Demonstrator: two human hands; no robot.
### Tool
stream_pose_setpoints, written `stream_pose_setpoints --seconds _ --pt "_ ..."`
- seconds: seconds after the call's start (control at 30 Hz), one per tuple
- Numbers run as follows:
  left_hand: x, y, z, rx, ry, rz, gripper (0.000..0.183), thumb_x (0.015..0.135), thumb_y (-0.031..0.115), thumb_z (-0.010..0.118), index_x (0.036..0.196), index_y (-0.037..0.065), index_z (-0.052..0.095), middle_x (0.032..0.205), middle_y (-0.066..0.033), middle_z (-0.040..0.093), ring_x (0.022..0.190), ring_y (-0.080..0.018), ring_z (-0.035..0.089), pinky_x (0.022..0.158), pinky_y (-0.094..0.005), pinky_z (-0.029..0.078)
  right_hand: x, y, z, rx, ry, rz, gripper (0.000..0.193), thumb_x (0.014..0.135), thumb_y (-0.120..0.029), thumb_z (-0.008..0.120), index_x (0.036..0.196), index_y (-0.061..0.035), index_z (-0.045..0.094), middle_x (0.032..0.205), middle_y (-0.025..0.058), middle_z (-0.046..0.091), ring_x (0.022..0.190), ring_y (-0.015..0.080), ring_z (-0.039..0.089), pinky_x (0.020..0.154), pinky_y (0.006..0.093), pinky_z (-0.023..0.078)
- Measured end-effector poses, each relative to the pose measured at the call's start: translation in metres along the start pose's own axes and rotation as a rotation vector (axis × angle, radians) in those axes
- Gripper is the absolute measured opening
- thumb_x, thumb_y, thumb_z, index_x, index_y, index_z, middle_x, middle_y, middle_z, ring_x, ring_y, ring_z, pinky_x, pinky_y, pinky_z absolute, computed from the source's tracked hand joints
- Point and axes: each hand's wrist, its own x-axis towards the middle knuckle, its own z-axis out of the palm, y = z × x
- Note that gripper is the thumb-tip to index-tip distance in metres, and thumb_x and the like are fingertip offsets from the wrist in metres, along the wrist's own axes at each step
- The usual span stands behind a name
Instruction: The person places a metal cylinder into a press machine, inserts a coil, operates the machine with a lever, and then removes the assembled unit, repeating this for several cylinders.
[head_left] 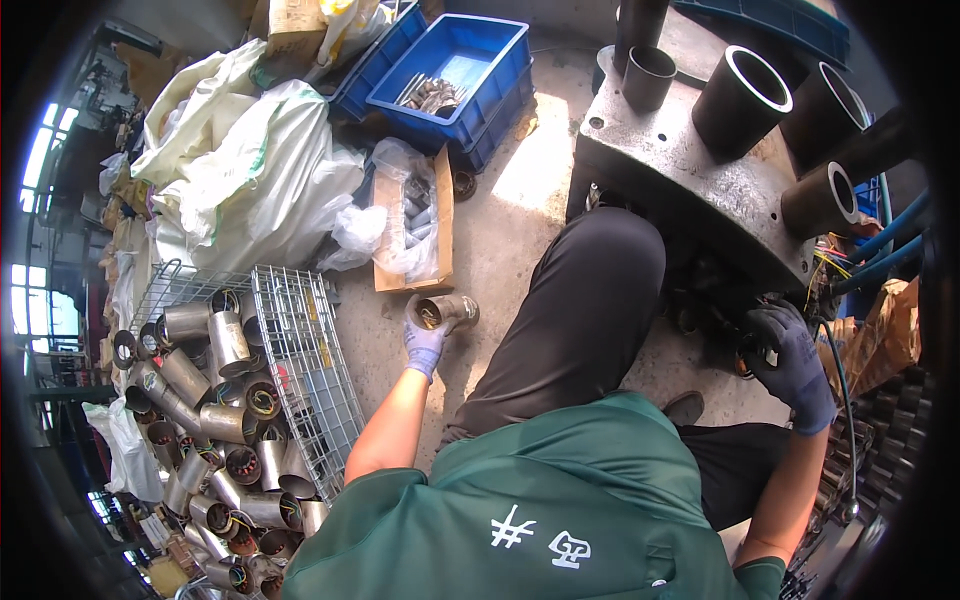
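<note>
My left hand (424, 342), in a grey-blue work glove, grips a short metal motor stator (458, 311) with its open end facing me. It holds the stator above the floor, between the wire cage and my bent knee. My right hand (793, 362), in the same kind of glove, is at the right beneath the edge of the machine. Its fingers are curled around something dark that I cannot make out in the shadow. Many similar stators (230, 422), some showing coloured wires, lie heaped in the wire cage (300, 350) at my left.
A cardboard box (445, 220) with plastic-wrapped parts stands ahead, below a blue crate (485, 105) holding small metal parts. White sacks (270, 170) fill the far left. The heavy steel machine plate (680, 150) carries upright tubes (735, 110). Cables and hoses (890, 240) run at the right.
</note>
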Motion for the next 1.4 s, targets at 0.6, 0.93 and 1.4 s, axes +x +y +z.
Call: stream_pose_setpoints --seconds 0.6,0.93,1.4 --pt "0.044 0.520 0.053 -1.611 -1.072 -0.158 0.085 0.086 0.070 0.066 0.147 0.013 0.051 0.146 -0.0133 0.055 0.132 -0.0341 0.055 0.103 -0.0492 0.051 -0.020 0.026 -0.014 0.185 0.419 0.113 0.071 0.078 -0.009 0.077 0.146 -0.0072 0.056 0.136 0.0180 0.061 0.116 0.0352 0.064 0.102 0.0434 0.053" --pt "-0.047 0.521 0.163 -1.484 -1.499 -0.319 0.093 0.094 0.073 0.053 0.157 0.006 0.040 0.153 -0.0201 0.050 0.140 -0.0405 0.050 0.119 -0.0578 0.040 -0.034 0.017 -0.002 0.666 0.643 0.180 0.128 0.071 -0.005 0.091 0.169 -0.0114 0.010 0.153 0.0140 0.048 0.109 0.0180 0.062 0.096 0.0348 0.055" --pt "-0.093 0.520 0.152 -0.612 -1.016 1.107 0.131 0.058 0.043 0.100 0.160 0.001 0.031 0.144 -0.0245 0.053 0.129 -0.0389 0.059 0.107 -0.0463 0.051 -0.009 -0.001 0.042 1.613 0.718 0.333 0.056 0.112 -0.042 0.036 0.151 -0.0030 0.046 0.144 0.0165 0.059 0.132 0.0299 0.060 0.108 0.0481 0.054"
